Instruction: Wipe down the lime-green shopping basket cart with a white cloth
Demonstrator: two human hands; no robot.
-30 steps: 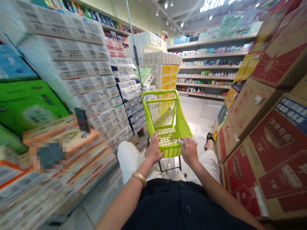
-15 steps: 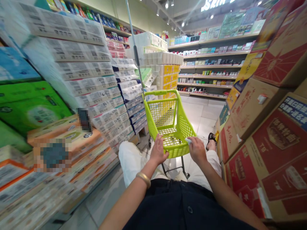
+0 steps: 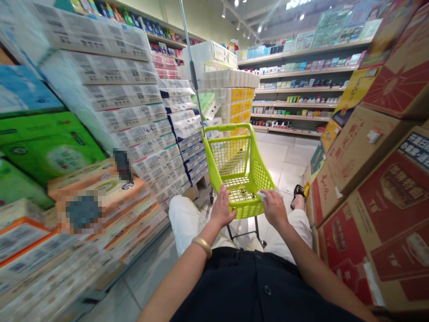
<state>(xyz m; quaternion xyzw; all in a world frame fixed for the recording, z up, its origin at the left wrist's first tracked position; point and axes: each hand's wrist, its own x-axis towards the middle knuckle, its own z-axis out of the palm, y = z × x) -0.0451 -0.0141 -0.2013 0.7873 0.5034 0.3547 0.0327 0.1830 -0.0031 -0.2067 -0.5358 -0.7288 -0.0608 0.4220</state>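
A lime-green plastic shopping cart (image 3: 262, 177) with a lattice basket stands between my knees, its basket bare inside. My left hand (image 3: 221, 209) grips the near left corner of the basket, fingers over the rim and thumb along the near edge. On the right side of the same rim, my right hand (image 3: 275, 210) is closed around a crumpled white wipe (image 3: 262, 195), pressing it against the plastic. Only a small part of the wipe shows past the fingers. A thin metal pole (image 3: 194, 76) rises from the cart's far left corner.
Stacked tissue packs (image 3: 124, 94) wall the left side, with orange packs (image 3: 134, 192) lower down. Red and brown cartons (image 3: 392, 192) crowd the right. Stocked shelves (image 3: 295, 89) line the back, beyond a tiled floor (image 3: 286, 154).
The view has shifted slightly, so the surroundings sit a little further right. Both hands keep nearly the same places on the rim, with the wipe still in my right hand.
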